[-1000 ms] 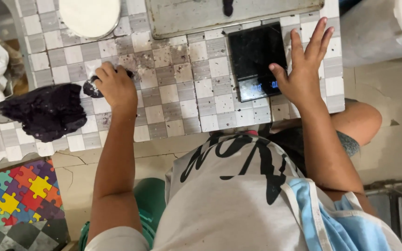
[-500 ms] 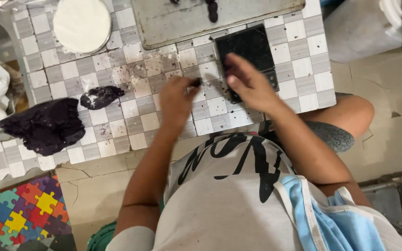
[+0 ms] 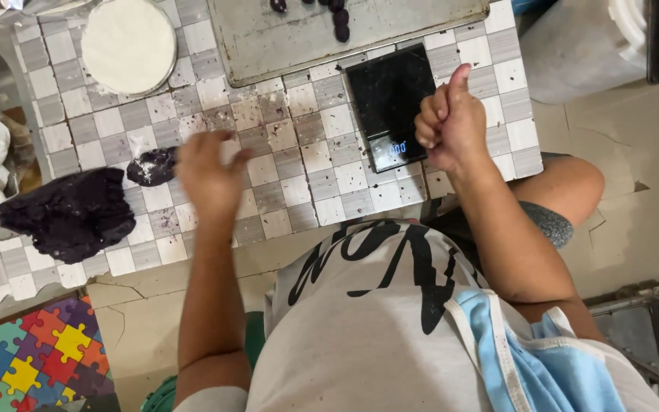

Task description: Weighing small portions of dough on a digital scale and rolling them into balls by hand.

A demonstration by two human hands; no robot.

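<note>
Your left hand (image 3: 209, 174), fingers open, hovers just right of the small purple dough lump (image 3: 152, 165); your right hand (image 3: 451, 122), curled shut on nothing visible, is well apart.

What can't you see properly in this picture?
- Head view: the left hand is motion-blurred, so whether it holds anything is unclear.
- The scale readout is too small.
- The metal tray and its dark pieces are cut by the top edge.
- The right hand curls shut, hiding its palm.
</note>
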